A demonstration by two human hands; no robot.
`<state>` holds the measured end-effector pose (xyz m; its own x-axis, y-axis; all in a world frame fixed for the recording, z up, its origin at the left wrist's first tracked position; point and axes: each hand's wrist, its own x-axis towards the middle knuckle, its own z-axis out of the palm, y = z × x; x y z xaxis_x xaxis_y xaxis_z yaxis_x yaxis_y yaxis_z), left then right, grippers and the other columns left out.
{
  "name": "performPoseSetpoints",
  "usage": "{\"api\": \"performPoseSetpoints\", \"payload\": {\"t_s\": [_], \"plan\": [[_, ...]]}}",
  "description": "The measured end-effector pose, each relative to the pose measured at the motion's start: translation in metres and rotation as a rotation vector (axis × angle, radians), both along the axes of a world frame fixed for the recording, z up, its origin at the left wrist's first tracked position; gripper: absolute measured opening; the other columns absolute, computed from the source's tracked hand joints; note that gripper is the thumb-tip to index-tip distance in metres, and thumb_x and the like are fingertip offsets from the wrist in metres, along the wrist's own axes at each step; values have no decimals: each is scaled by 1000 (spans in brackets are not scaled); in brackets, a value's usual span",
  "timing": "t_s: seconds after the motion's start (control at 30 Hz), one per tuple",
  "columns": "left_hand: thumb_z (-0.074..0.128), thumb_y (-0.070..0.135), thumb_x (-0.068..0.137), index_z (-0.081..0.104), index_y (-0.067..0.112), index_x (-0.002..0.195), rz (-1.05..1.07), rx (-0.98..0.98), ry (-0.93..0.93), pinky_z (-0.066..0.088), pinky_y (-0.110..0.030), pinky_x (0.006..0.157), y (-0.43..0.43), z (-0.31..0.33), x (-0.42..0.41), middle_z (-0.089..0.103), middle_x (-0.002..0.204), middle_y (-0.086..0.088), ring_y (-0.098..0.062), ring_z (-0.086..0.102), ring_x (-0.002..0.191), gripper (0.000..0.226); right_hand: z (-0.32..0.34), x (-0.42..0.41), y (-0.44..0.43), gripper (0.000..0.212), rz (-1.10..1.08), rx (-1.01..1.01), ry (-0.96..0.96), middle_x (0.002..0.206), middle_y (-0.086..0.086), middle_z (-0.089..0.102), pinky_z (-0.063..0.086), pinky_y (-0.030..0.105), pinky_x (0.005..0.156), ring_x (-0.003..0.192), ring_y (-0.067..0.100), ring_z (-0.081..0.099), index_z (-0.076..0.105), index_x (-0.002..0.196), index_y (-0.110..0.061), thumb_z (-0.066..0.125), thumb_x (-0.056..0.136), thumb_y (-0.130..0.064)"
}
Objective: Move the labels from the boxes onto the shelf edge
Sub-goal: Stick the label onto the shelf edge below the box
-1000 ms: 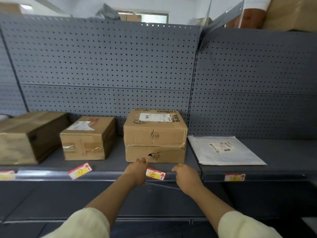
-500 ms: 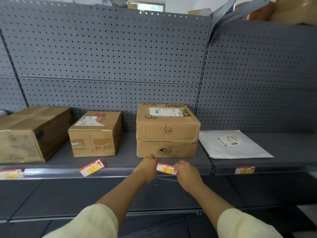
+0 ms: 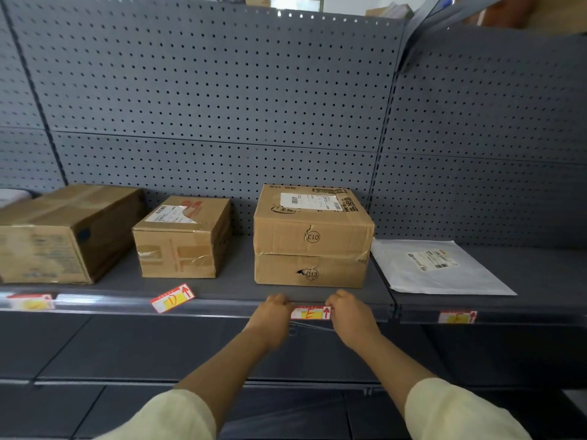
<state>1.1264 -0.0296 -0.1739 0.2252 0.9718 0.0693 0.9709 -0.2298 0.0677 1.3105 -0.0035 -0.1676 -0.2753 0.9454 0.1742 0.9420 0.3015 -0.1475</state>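
A red, white and yellow label marked E (image 3: pixel 310 313) lies level against the grey shelf edge (image 3: pixel 228 308), below two stacked cardboard boxes (image 3: pixel 313 236). My left hand (image 3: pixel 273 315) pinches its left end and my right hand (image 3: pixel 347 314) pinches its right end. Another label (image 3: pixel 172 297) sits tilted on the shelf edge below a smaller cardboard box (image 3: pixel 182 238). A third label (image 3: pixel 30 301) is at the far left edge under a large box (image 3: pixel 63 233). A fourth label (image 3: pixel 457 316) sits on the right shelf's edge below a white mailer bag (image 3: pixel 441 268).
A grey pegboard back panel (image 3: pixel 222 106) rises behind the shelf. A lower grey shelf (image 3: pixel 127 350) lies under my arms. More boxes (image 3: pixel 540 11) stand on top at the upper right.
The label between my hands has gone from tilted to level on the shelf edge. Both hands have closed in on its ends. The camera has moved nearer the shelf.
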Motion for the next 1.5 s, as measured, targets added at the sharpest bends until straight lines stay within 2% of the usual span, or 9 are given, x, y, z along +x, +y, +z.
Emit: {"api": "performPoseSetpoints", "payload": {"t_s": [0.23, 0.43, 0.67, 0.8, 1.1, 1.33, 1.5], "plan": [[60, 13, 92, 46, 14, 142, 15, 65, 117, 34, -37, 110, 1, 8, 9, 44, 140, -9, -27, 43, 129, 52, 4, 0, -1, 34, 77, 2, -23, 118, 6, 55, 51, 38, 84, 108, 25, 56, 63, 117, -11, 52, 88, 4], [51, 8, 93, 45, 11, 143, -67, 20, 172, 34, -38, 109, 0, 7, 15, 44, 140, -12, -31, 42, 128, 50, 3, -3, -4, 38, 131, 4, -97, 123, 8, 51, 49, 39, 86, 115, 26, 51, 59, 121, -7, 50, 87, 6], [56, 9, 92, 42, 12, 143, -44, 51, 112, 33, -36, 111, 1, 4, 14, 42, 140, -10, -28, 41, 129, 53, 2, -3, -6, 39, 144, 35, -119, 124, 7, 51, 48, 37, 85, 113, 25, 51, 58, 122, -9, 54, 85, 5], [57, 8, 91, 43, 11, 142, -28, 40, 96, 33, -35, 111, 3, 5, 16, 42, 139, -9, -27, 41, 129, 53, 5, -4, -6, 38, 145, 60, -140, 124, 7, 52, 43, 35, 89, 113, 26, 51, 59, 122, -9, 57, 86, 2], [59, 5, 90, 50, 14, 139, -19, -2, 52, 36, -35, 109, 5, 8, 16, 47, 135, -8, -26, 45, 125, 51, 7, -7, -7, 33, 180, 64, -176, 123, 11, 51, 39, 34, 88, 113, 28, 48, 57, 117, -6, 52, 86, 4], [60, 4, 88, 50, 15, 140, -6, -31, -8, 39, -36, 109, 4, 8, 18, 46, 132, -7, -26, 45, 124, 53, 3, -9, -11, 38, 184, 59, -174, 125, 11, 49, 40, 35, 92, 114, 28, 47, 54, 123, -6, 51, 86, 4], [56, 5, 91, 43, 15, 146, -13, -67, 3, 37, -37, 110, -3, 12, 15, 44, 140, -10, -29, 45, 126, 57, 6, -12, -10, 34, 178, 53, -199, 124, 11, 51, 40, 36, 92, 114, 29, 49, 56, 121, -5, 53, 87, 1]]}}
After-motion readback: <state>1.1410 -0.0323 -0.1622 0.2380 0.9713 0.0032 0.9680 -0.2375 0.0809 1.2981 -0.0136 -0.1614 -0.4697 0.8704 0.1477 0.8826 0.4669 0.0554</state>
